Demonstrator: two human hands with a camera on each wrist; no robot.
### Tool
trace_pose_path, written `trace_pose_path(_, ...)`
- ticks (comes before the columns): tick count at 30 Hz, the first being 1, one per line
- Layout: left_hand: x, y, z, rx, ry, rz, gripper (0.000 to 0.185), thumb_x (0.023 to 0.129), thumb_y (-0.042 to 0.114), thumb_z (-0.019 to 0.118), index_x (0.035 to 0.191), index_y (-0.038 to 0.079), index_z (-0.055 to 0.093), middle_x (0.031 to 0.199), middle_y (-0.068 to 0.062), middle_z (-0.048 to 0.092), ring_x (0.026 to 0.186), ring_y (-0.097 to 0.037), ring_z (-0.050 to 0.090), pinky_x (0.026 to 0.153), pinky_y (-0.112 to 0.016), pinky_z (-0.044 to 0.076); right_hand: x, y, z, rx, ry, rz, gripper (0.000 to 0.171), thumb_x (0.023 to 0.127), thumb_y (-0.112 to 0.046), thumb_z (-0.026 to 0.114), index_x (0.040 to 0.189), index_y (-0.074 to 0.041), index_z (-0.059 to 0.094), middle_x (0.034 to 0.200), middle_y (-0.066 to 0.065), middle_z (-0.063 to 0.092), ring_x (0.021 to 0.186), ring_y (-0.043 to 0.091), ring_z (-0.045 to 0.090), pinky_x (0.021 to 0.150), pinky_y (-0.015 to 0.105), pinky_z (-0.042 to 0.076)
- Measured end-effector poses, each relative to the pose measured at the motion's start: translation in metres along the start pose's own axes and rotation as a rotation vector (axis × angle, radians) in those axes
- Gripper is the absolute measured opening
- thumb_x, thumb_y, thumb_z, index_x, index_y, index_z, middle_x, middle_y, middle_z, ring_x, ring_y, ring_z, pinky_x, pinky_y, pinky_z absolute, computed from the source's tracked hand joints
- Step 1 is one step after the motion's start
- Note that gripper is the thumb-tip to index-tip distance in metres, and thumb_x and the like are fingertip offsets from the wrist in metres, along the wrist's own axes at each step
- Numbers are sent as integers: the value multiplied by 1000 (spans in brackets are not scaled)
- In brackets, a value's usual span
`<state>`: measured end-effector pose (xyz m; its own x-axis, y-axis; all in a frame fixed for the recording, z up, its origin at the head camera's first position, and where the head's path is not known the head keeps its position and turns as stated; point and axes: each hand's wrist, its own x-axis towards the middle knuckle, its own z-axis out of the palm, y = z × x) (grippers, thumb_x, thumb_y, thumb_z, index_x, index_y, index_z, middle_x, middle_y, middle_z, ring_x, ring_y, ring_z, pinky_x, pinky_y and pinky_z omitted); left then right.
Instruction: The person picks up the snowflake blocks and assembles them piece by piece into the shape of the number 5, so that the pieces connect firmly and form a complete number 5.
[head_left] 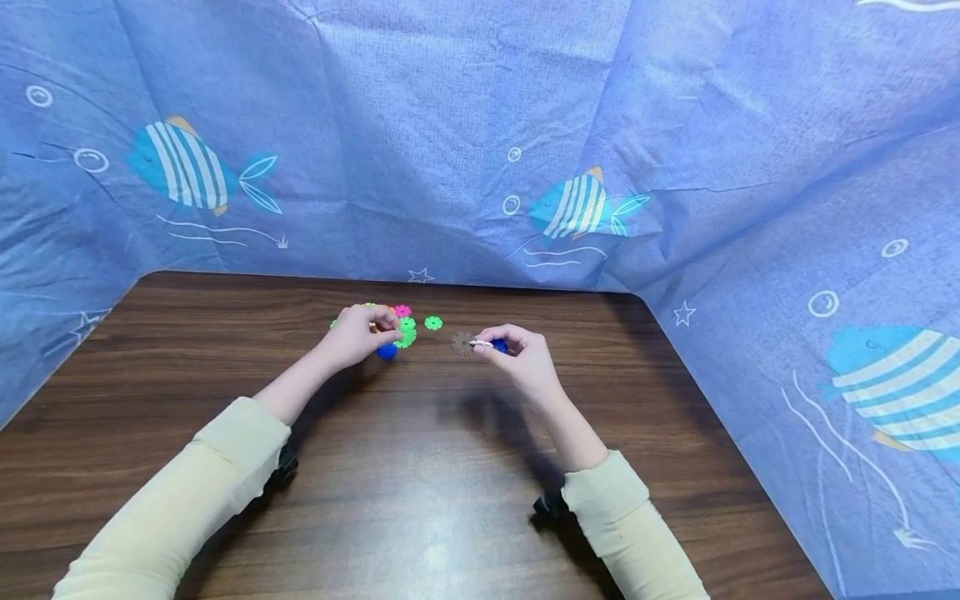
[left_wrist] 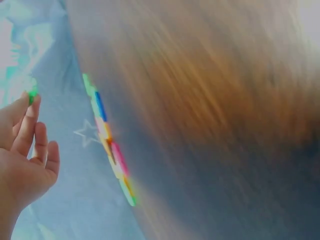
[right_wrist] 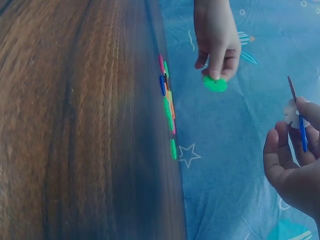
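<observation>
At about nine o'clock from the table's middle, the person's left hand point(head_left: 362, 332) is raised just off the wooden table point(head_left: 420, 467) with its fingertips pinching a green snowflake disc point(right_wrist: 215, 83). The right wrist view shows this best: thumb and forefinger nip the disc by its edge and let it hang below the hand, which I'd judge leaves its notches free to slot onto another piece. Directly under and just beyond that hand lies a loose heap of discs point(head_left: 401, 327), pink, green, yellow and a blue one, lying flat on the wood, close enough to be picked from without moving the arm.

At three o'clock from the heap a single green disc point(head_left: 433, 322) lies by itself. Further right, a brown disc point(head_left: 462, 342) sits at the tip of what the right hand holds; whether it rests on the table or is joined on, I cannot tell from the head view.

The right hand point(head_left: 521, 357) has its fingers curled around a small cluster point(right_wrist: 296, 116) of a white disc crossed with a blue one and a dark piece at twelve o'clock. It is held edge-on toward the left hand, probably to present an open slot.

A blue fish-print cloth point(head_left: 465, 142) hangs behind and to both sides.
</observation>
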<state>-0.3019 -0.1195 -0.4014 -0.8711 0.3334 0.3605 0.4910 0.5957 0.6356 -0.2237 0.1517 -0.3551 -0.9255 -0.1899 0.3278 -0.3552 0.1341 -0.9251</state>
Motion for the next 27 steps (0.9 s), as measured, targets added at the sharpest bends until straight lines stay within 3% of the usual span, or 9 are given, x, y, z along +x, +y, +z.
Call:
trace_pose_path(13, -16, 39, -9, -36, 92, 17, 11, 82, 17, 74, 86, 9, 69, 83, -7, 66, 79, -26, 60, 68, -41, 49, -1, -5, 2, -26, -2, 11, 15, 82, -2, 71, 93, 7, 67, 87, 8, 68, 73, 7, 57, 63, 18, 46)
trace_pose_path(17, -20, 47, -10, -42, 124, 40, 10, 81, 16, 75, 86, 10, 69, 82, -6, 66, 76, -23, 58, 66, -40, 49, -1, -8, 3, -56, -12, 3, 17, 83, -3, 70, 97, 5, 69, 91, 15, 69, 74, 6, 57, 63, 18, 46)
trace_pose_path(21, -26, 55, -10, -61, 156, 73, 8, 80, 15, 76, 84, 11, 70, 80, -2, 64, 76, -16, 55, 64, -30, 47, -1, -11, 4, -74, -22, -4, 20, 83, -4, 70, 101, 5, 69, 98, 20, 69, 77, 7, 58, 65, 17, 47)
trace_pose_path(27, -32, 67, -7, -56, 213, 180, 11, 77, 11, 78, 83, 16, 70, 83, 3, 66, 82, -13, 55, 68, -26, 44, -1, -15, 5, -117, -29, -17, 21, 84, -7, 71, 103, 3, 70, 99, 19, 70, 78, 11, 59, 64, 16, 47)
